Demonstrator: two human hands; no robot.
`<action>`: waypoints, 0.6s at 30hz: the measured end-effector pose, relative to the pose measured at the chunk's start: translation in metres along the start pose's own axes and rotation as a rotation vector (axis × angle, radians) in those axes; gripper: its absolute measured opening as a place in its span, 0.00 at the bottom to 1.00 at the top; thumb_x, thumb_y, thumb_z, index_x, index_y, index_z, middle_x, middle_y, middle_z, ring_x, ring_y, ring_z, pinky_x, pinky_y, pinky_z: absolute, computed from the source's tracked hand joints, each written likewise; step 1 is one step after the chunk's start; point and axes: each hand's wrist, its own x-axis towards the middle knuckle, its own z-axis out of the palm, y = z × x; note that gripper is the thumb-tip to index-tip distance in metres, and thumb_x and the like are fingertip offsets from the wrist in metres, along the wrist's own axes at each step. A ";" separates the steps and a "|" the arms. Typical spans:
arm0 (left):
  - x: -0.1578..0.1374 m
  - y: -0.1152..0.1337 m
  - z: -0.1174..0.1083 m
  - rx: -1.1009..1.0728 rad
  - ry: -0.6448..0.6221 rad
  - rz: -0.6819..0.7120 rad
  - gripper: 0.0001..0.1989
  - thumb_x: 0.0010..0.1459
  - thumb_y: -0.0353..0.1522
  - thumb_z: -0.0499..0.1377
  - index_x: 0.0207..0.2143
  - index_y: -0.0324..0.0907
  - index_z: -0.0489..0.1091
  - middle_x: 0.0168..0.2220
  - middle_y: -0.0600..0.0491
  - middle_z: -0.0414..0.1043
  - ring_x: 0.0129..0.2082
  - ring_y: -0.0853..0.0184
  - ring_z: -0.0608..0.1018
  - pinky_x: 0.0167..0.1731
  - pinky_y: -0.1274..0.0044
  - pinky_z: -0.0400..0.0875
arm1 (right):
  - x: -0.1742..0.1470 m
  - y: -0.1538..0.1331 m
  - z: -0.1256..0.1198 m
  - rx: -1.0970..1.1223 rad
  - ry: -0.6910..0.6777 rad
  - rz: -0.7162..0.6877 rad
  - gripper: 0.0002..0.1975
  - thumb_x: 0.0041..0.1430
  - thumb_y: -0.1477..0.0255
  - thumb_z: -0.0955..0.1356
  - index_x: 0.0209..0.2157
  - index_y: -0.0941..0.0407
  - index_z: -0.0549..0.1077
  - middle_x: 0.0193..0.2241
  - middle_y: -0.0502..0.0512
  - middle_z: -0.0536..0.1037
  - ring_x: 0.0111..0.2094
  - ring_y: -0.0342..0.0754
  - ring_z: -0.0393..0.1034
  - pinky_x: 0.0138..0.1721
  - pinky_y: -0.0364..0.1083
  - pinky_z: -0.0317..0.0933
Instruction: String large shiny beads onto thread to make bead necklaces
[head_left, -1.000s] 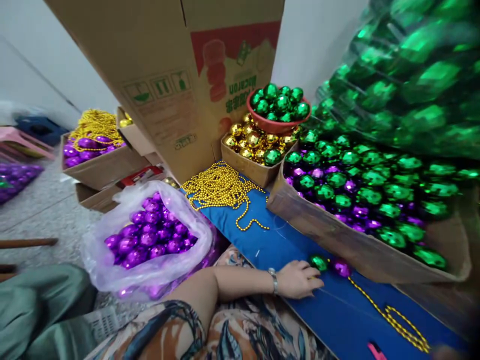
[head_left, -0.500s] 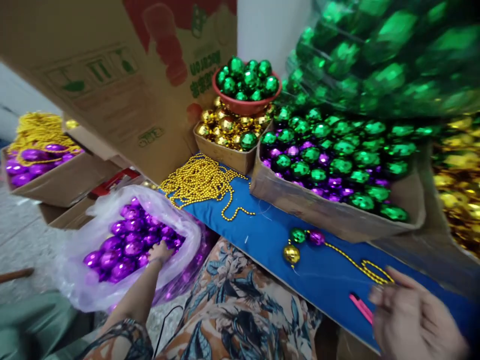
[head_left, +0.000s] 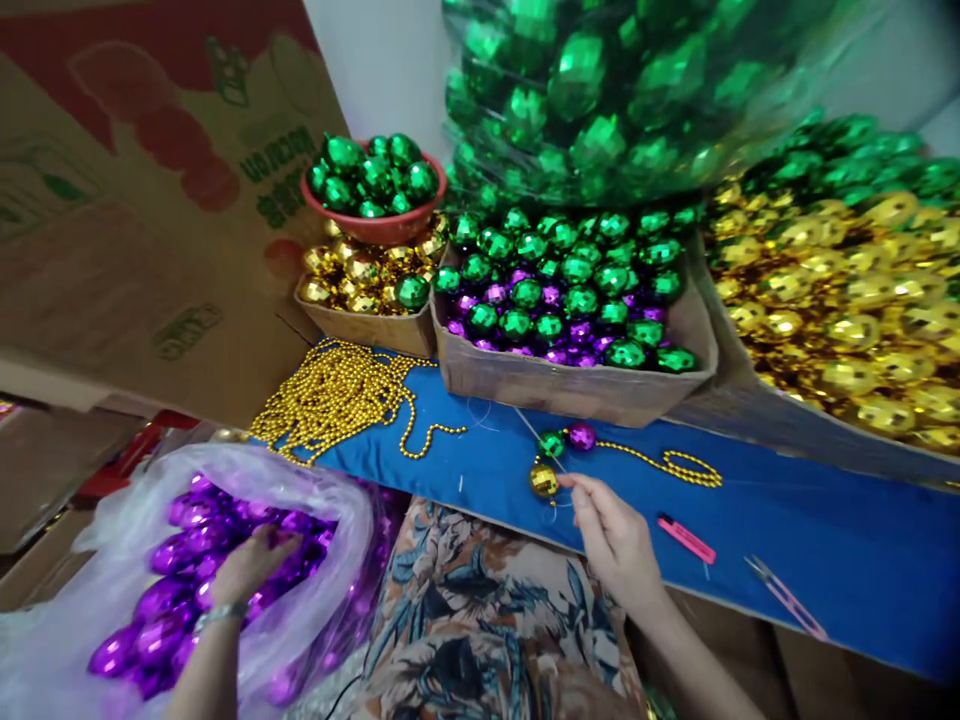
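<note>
My left hand (head_left: 255,570) is down among shiny purple ball beads (head_left: 169,600) in a clear plastic bag. Purple shows between its thumb and fingers, which curl round a bead; the fingertips are partly hidden. Pinched in my right hand (head_left: 611,530) is a long thin needle (head_left: 534,428), slanting up and left over the blue cloth. Just beyond those fingers lie a gold ball bead (head_left: 544,480), a green ball bead (head_left: 551,444) and a purple ball bead (head_left: 581,435), joined to a gold bead chain (head_left: 690,468). A fine thread runs near them.
Gold bead strands (head_left: 337,390) are heaped on the blue cloth (head_left: 495,490). Behind stand a carton of green and purple beads (head_left: 555,385), a carton of gold beads (head_left: 367,328) and a red bowl (head_left: 375,228). A pink cutter (head_left: 688,540) and pink-handled snips (head_left: 787,598) lie right.
My right hand has moved left from the chain's end to the gold bead, and the needle now shows in it. My left hand is still among the purple beads. The view has turned right.
</note>
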 end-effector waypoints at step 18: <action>-0.095 0.250 -0.054 -1.697 -0.768 0.602 0.27 0.53 0.33 0.62 0.57 0.48 0.66 0.57 0.49 0.67 0.43 0.62 0.77 0.37 0.71 0.78 | -0.007 -0.007 0.029 -0.201 0.042 -0.344 0.14 0.67 0.76 0.59 0.49 0.56 0.71 0.36 0.57 0.79 0.36 0.47 0.74 0.39 0.46 0.68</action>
